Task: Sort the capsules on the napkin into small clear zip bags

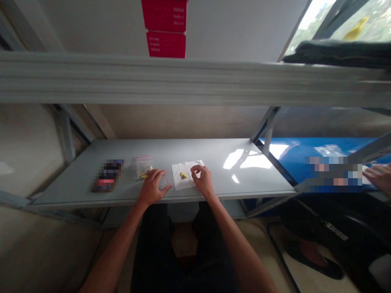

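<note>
My left hand (152,188) is curved at the table's front, with a small clear plastic piece (167,178) spanning from its index fingertip to its thumb. Just behind its fingers lies a clear zip bag (144,166) with red stripes, holding small yellow and pale pieces. My right hand (203,180) is over the right side of a white paper sheet (180,184), thumb and index finger brought together. Whatever they pinch is too small to tell. A little cluster of yellow pieces (183,175) rests on the sheet, left of those fingertips.
A pixelated phone-like object (108,176) lies at the left of the grey table (165,148). Above runs a metal shelf beam (195,83), with red boxes (166,28) behind it. To the right, another person's hand (378,175) is over a blue table (293,156).
</note>
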A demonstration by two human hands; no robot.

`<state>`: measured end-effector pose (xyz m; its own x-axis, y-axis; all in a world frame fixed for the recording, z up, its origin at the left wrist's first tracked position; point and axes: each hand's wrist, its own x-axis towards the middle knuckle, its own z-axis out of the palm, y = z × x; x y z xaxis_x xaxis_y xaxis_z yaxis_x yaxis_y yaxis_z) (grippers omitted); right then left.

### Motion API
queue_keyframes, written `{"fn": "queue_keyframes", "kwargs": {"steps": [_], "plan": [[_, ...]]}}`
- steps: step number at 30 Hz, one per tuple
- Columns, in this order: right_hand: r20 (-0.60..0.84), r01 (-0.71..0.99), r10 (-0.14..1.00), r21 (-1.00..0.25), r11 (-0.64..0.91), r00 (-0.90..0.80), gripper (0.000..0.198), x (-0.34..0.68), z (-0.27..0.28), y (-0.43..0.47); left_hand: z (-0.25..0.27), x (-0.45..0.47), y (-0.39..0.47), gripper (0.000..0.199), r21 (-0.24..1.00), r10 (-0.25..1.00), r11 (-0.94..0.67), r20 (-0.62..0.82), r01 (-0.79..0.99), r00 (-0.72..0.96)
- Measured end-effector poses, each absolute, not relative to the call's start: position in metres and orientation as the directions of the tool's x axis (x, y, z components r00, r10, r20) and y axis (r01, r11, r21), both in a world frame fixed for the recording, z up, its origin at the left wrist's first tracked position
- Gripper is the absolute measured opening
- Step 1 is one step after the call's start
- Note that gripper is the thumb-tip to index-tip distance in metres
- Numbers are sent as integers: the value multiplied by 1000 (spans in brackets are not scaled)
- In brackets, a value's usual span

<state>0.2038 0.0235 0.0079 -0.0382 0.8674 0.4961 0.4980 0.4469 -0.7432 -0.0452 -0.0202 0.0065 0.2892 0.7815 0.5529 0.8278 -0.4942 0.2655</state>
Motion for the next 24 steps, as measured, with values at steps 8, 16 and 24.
{"fn": "queue_keyframes", "kwargs": {"steps": [8, 16, 24], "plan": [[509, 601, 823, -583, 546, -254, 10, 200, -2, 25, 10, -33, -20, 53, 248, 805, -504, 482, 827, 346], [522, 634, 772, -469, 614, -362, 14, 191, 1, 26, 9, -24, -7, 56, 279, 803, -523, 478, 805, 356], [563, 525, 792, -613, 591, -234, 12, 183, 7, 22, 10, -17, -7, 54, 239, 778, -532, 516, 813, 357]]}}
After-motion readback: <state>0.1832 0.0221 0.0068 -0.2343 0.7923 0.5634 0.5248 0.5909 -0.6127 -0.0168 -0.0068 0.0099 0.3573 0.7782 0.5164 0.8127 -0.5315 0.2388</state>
